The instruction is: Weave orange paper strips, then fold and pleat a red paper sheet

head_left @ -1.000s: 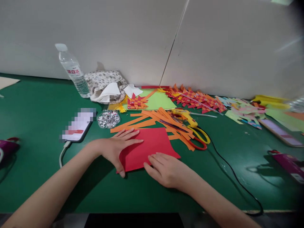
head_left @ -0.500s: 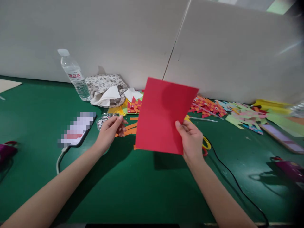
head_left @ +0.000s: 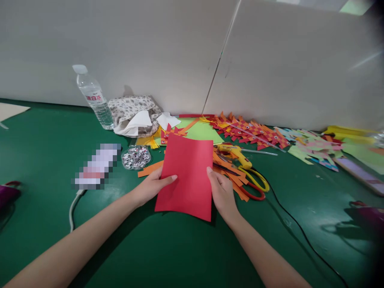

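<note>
A red sheet of paper point(head_left: 187, 176) is held low over the green table point(head_left: 180, 244), upright in portrait. My left hand point(head_left: 151, 186) grips its left edge with the thumb on top. My right hand point(head_left: 222, 192) holds its right edge. Behind the sheet lie several orange paper strips point(head_left: 150, 169), and yellow and red scissors point(head_left: 255, 182) lie just right of my right hand.
A yellow glue gun point(head_left: 235, 152) with a black cord point(head_left: 300, 232) lies behind the scissors. A dish of googly eyes point(head_left: 136, 157), a phone point(head_left: 96, 166) and a water bottle point(head_left: 92, 96) stand at left. Woven paper fish point(head_left: 252, 130) line the wall.
The red sheet was lifted off the table by my right hand, held up high, then lowered; now both hands hold it near the table surface.
</note>
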The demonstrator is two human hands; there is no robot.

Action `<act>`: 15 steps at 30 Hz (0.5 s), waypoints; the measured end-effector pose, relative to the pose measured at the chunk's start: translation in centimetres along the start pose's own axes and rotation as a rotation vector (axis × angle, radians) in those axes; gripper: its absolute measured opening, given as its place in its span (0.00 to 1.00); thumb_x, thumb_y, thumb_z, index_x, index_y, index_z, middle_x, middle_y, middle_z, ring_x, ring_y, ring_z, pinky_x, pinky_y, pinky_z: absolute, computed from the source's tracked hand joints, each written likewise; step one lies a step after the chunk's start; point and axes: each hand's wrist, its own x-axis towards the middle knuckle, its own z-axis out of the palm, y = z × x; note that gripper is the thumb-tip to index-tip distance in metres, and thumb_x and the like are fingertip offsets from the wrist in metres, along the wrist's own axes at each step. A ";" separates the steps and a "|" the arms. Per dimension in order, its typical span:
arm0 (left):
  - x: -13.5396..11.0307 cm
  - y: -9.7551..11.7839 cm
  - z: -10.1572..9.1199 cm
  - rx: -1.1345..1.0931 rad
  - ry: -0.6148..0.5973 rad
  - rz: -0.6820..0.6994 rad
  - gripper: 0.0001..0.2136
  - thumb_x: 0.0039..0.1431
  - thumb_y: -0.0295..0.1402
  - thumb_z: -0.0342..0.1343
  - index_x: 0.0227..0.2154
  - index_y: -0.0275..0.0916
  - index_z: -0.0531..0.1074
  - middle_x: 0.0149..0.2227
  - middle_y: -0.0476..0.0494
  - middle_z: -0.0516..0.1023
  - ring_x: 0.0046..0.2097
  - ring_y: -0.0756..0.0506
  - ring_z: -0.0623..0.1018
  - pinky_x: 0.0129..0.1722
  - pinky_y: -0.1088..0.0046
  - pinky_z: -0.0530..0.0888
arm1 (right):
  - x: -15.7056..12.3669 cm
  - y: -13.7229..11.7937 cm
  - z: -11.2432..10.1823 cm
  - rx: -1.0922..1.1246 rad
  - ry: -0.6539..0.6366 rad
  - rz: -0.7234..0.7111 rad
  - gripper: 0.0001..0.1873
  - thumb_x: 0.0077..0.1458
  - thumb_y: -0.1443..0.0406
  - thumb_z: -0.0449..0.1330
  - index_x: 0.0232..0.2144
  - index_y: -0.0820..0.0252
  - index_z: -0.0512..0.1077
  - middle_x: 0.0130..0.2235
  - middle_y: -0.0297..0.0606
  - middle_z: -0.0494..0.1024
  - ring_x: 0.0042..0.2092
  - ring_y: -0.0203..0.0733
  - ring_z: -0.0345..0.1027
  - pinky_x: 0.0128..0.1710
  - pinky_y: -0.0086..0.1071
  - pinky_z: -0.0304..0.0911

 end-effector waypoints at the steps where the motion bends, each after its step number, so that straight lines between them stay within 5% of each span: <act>1: -0.1 0.0 0.1 0.003 -0.009 -0.007 0.20 0.57 0.40 0.59 0.51 0.42 0.68 0.57 0.41 0.70 0.54 0.37 0.73 0.49 0.60 0.73 | 0.0 0.1 0.0 -0.027 -0.010 -0.015 0.27 0.59 0.51 0.52 0.18 0.56 0.46 0.19 0.27 0.46 0.22 0.32 0.41 0.21 0.30 0.40; 7: -1.0 0.1 2.0 -0.044 -0.101 -0.028 0.31 0.55 0.38 0.61 0.60 0.46 0.57 0.58 0.41 0.68 0.57 0.35 0.70 0.53 0.56 0.70 | -0.8 -0.7 0.2 -0.052 -0.021 -0.185 0.25 0.57 0.55 0.57 0.17 0.56 0.48 0.19 0.26 0.47 0.21 0.31 0.44 0.21 0.28 0.45; 11: -1.5 0.1 2.3 -0.024 -0.174 -0.005 0.30 0.56 0.45 0.59 0.59 0.45 0.59 0.60 0.42 0.66 0.61 0.34 0.64 0.59 0.55 0.64 | -1.2 -1.3 0.2 -0.139 -0.245 -0.358 0.15 0.61 0.56 0.52 0.27 0.58 0.67 0.24 0.32 0.68 0.25 0.34 0.61 0.26 0.27 0.58; 15: -1.5 0.0 2.0 -0.036 -0.247 0.016 0.33 0.52 0.42 0.63 0.59 0.44 0.58 0.59 0.41 0.67 0.61 0.35 0.65 0.58 0.57 0.65 | -1.7 -0.9 0.5 -0.326 -0.401 -0.599 0.08 0.61 0.62 0.54 0.39 0.57 0.71 0.35 0.39 0.77 0.34 0.38 0.70 0.34 0.30 0.64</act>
